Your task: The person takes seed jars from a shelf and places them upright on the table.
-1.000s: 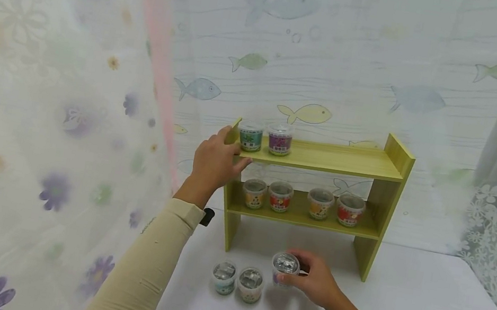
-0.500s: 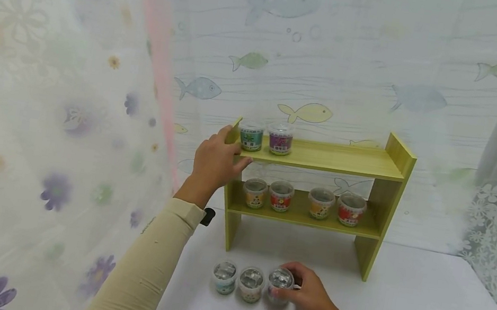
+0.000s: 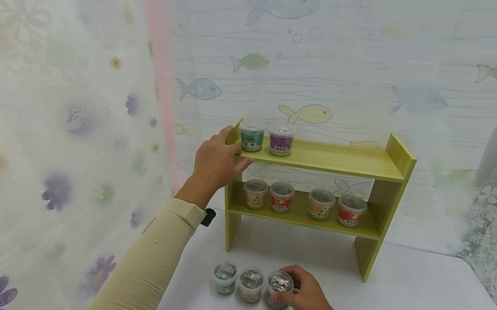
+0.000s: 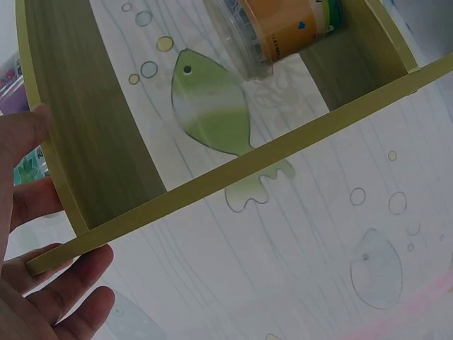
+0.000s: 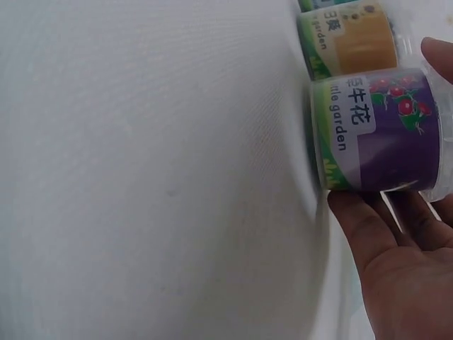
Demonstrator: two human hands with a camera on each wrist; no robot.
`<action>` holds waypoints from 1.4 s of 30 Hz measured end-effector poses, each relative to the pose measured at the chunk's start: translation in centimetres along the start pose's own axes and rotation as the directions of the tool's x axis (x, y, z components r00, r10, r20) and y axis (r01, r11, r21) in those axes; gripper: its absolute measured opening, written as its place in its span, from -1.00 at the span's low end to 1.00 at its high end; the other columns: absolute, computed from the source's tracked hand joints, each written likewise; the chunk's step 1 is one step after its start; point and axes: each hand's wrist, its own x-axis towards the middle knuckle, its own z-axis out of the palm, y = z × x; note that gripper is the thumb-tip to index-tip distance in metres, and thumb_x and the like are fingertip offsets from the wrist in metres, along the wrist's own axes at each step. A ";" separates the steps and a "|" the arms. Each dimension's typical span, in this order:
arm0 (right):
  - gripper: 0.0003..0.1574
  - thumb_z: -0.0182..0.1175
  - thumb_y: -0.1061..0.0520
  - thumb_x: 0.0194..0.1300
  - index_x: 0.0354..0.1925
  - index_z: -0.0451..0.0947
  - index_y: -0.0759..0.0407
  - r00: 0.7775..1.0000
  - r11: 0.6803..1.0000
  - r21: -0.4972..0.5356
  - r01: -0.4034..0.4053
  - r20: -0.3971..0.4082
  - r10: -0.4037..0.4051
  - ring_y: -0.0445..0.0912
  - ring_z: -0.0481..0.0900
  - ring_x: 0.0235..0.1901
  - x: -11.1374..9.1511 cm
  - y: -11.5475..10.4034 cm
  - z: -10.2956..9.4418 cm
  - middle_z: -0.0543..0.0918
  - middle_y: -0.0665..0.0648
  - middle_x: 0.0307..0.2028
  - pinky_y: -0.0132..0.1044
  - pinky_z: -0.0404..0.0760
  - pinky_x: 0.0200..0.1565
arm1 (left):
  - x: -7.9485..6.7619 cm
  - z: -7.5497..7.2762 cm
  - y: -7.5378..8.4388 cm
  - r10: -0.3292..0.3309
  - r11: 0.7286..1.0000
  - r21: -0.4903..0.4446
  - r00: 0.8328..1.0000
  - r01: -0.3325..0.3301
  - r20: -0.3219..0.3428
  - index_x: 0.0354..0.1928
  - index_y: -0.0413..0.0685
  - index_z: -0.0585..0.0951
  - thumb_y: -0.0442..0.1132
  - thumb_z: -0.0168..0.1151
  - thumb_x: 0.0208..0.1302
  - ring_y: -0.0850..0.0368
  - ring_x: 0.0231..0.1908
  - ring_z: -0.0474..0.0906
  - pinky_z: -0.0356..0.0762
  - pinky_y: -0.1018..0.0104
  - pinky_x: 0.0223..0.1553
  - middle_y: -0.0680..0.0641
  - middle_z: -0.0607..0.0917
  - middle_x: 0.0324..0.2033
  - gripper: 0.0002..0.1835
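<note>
Head view: right fingers point(image 3: 295, 272) curled round the purple cup point(image 3: 280, 282), left fingers point(image 3: 232, 149) gripped the shelf point(image 3: 335, 158); sideways nudging risked toppling the middle cup point(image 3: 251, 280).

Purple-labelled cup point(image 5: 396, 134), its sides held by the fingers point(image 5: 364, 223) of the right hand point(image 5: 407, 273); beside it, an orange-labelled cup point(image 5: 350, 39); at its base, the white counter point(image 5: 163, 170).
</note>
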 end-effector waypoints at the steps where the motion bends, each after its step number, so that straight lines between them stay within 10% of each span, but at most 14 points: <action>1: -0.24 0.62 -0.06 0.05 0.16 0.58 0.11 1.000 1.000 -0.006 -0.001 0.001 0.001 -0.07 0.65 0.00 0.0 0.0 0.0 0.71 0.06 0.01 -0.13 0.60 -0.03 | 0.0 0.0 0.0 -0.001 1.000 -0.001 1.000 0.001 -0.001 -0.09 0.12 0.80 0.33 0.23 0.39 -0.17 0.05 0.65 0.66 -0.04 0.06 -0.19 0.41 0.47 -0.52; 26: -0.05 0.61 -0.08 0.08 0.33 0.45 0.17 0.997 0.998 -0.056 0.026 0.074 -0.022 -0.02 0.64 0.04 0.1 0.2 -0.4 0.65 0.13 0.12 -0.14 0.67 -0.03 | 0.0 -0.1 0.1 -0.011 1.000 -0.010 1.000 0.011 0.016 -0.06 0.13 0.79 0.33 0.22 0.39 -0.17 0.04 0.64 0.66 -0.04 0.05 -0.19 0.38 0.49 -0.52; 33: 0.02 0.58 -0.07 0.13 0.43 0.36 0.16 0.996 0.996 -0.061 0.063 0.072 -0.059 0.22 0.59 0.23 0.4 -1.6 -1.8 0.60 0.26 0.24 0.25 0.58 0.21 | 0.0 0.1 0.2 -0.012 1.000 -0.014 1.000 0.012 0.013 -0.07 0.13 0.79 0.33 0.22 0.39 -0.18 0.05 0.64 0.65 -0.05 0.05 -0.19 0.38 0.49 -0.52; 42: -0.09 0.54 -0.17 0.18 0.37 0.42 0.04 0.992 0.991 -0.068 0.117 0.047 -0.114 0.18 0.51 0.34 1.2 -4.6 -4.0 0.58 0.12 0.30 0.19 0.49 0.33 | -0.1 0.1 0.1 -0.013 1.000 -0.015 1.000 0.013 0.011 -0.08 0.13 0.79 0.33 0.22 0.39 -0.17 0.05 0.64 0.68 -0.04 -0.01 -0.19 0.38 0.49 -0.53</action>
